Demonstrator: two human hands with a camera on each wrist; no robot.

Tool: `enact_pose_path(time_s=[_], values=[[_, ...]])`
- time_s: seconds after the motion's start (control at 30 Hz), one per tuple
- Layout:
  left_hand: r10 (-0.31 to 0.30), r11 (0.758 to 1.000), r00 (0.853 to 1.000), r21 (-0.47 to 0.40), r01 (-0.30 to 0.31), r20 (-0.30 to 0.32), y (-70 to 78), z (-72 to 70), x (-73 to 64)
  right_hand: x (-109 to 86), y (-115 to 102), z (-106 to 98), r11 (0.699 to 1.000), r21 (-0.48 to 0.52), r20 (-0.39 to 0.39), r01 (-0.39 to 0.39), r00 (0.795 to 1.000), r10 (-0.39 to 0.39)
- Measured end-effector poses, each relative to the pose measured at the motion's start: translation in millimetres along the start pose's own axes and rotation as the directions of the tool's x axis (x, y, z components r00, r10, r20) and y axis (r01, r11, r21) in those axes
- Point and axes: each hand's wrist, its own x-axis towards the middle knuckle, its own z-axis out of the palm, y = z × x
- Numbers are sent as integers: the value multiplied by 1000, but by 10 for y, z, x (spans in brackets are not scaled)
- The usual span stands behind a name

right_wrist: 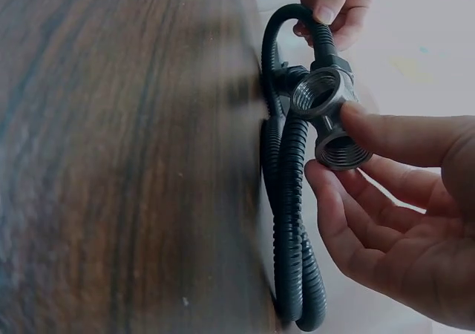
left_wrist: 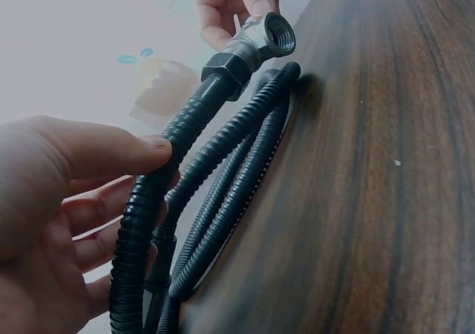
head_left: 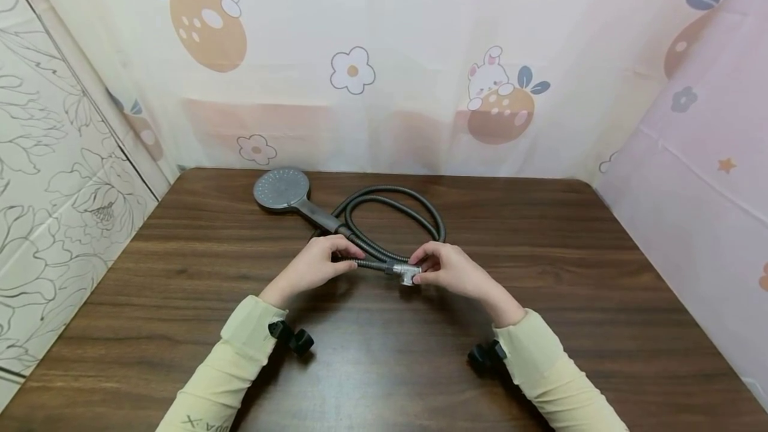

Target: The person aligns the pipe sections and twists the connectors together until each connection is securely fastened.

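Observation:
A dark ribbed shower hose (head_left: 396, 190) lies coiled on the table, joined to a grey shower head (head_left: 282, 189) at the back left. My left hand (head_left: 319, 261) pinches the hose near its end, thumb on top in the left wrist view. On that end, beside a dark hex nut (left_wrist: 226, 73), sits a silver threaded tee fitting (right_wrist: 334, 119). My right hand (head_left: 449, 270) holds the tee between thumb and fingers. Two of the tee's threaded openings face the right wrist camera. Both hands are just above the table, and the tee is raised off it.
The brown wooden table (head_left: 180, 299) reaches back to a patterned curtain (head_left: 414, 52). A floral panel (head_left: 66, 172) stands along the left side. Each sleeve carries a black wrist mount, such as the left mount (head_left: 293, 337).

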Motion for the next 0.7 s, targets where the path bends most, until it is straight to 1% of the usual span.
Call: enact_pose_path(time_s=[0.23, 0.4, 0.5, 0.7], values=[[-15, 1000, 1000, 5, 15, 10, -51, 21, -4, 10, -5, 16, 998, -58, 17, 10, 1000, -9], [-1, 1000, 1000, 4, 1, 19, -69, 27, -5, 6, -28, 23, 996, -84, 14, 2, 1000, -1], [8, 1000, 1000, -2, -8, 23, -84, 36, -13, 5, -29, 37, 996, -86, 23, -2, 1000, 4], [-6, 1000, 1000, 2, 6, 24, -113, 58, -21, 3, -18, 63, 996, -87, 35, -18, 999, 21]])
